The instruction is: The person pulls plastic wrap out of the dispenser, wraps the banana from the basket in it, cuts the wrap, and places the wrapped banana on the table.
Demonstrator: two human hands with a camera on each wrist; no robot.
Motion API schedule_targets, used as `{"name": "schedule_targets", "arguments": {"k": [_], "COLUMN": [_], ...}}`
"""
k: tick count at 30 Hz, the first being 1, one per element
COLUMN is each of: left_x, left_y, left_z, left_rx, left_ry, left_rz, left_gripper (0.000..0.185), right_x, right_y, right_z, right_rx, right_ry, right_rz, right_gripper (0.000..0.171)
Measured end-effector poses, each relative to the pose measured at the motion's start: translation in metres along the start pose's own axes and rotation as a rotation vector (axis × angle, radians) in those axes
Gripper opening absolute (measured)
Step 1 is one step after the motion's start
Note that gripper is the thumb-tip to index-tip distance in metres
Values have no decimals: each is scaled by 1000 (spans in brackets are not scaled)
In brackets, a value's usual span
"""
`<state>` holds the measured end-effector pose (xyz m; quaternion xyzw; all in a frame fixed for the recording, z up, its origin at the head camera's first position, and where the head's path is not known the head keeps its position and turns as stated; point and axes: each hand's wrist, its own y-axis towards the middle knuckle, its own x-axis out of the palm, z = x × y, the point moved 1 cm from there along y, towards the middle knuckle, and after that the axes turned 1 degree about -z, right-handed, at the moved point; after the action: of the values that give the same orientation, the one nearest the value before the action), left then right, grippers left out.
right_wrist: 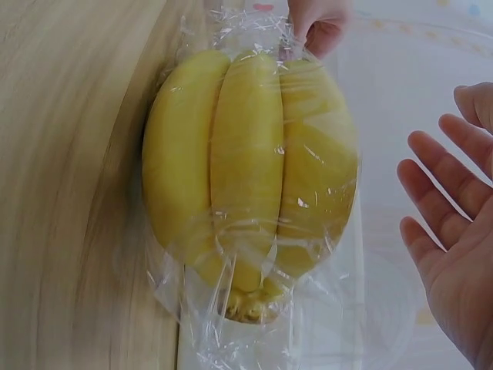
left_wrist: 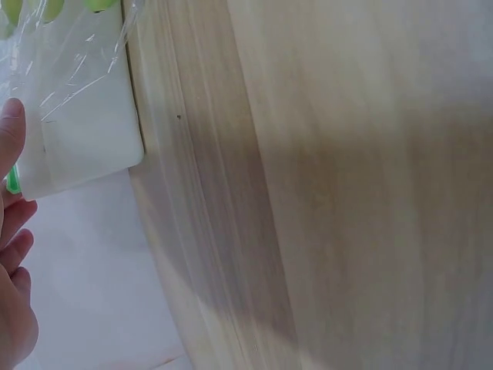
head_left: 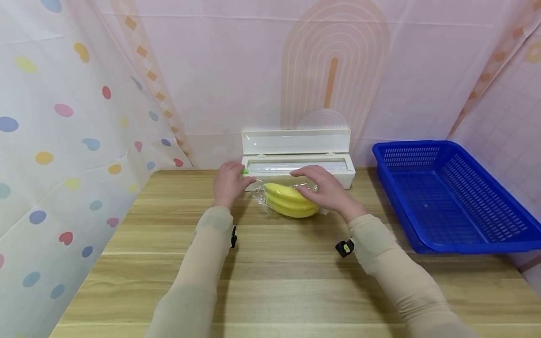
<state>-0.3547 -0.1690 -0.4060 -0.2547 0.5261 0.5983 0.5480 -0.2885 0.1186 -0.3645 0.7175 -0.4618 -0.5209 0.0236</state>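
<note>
Head view: your left hand [head_left: 228,182] pinches the green slider [head_left: 244,172] on the wrap dispenser [head_left: 297,162], while your right hand [head_left: 327,190], fingers straight, rests over the film-covered bananas [head_left: 290,201] on the table [head_left: 270,277], steadying them just beside the dispenser.

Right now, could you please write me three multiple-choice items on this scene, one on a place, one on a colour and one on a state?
1. Where is the blue basket?
A. At the table's right edge
B. Left of the dispenser
C. Under the bananas

2. What colour are the bananas?
A. Green
B. Yellow
C. Brown

3. How is the lid of the white film dispenser?
A. Shut
B. Missing
C. Raised open

Answers:
1. A, since it stands right of the dispenser on the wooden table.
2. B, as the right wrist view shows yellow fruit under clear film.
3. C, as the lid stands up behind the box.
</note>
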Motion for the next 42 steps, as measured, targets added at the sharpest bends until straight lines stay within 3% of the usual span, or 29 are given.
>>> {"name": "schedule_targets", "arguments": {"k": [8, 16, 26, 42], "left_x": [1, 2, 4, 5], "left_y": [1, 1, 2, 4], "left_z": [2, 3, 2, 1], "left_rx": [20, -6, -82, -83], "left_ry": [40, 26, -78, -141], "left_rz": [5, 19, 24, 31], "left_gripper": [52, 48, 38, 35], "right_x": [3, 5, 7, 25], "right_y": [10, 30, 56, 93], "right_z": [-5, -13, -23, -28], "right_rx": [3, 2, 25, 90], "right_ry": [-19, -52, -89, -167], "right_rz": [-33, -68, -100, -169], "right_gripper": [38, 38, 39, 38]}}
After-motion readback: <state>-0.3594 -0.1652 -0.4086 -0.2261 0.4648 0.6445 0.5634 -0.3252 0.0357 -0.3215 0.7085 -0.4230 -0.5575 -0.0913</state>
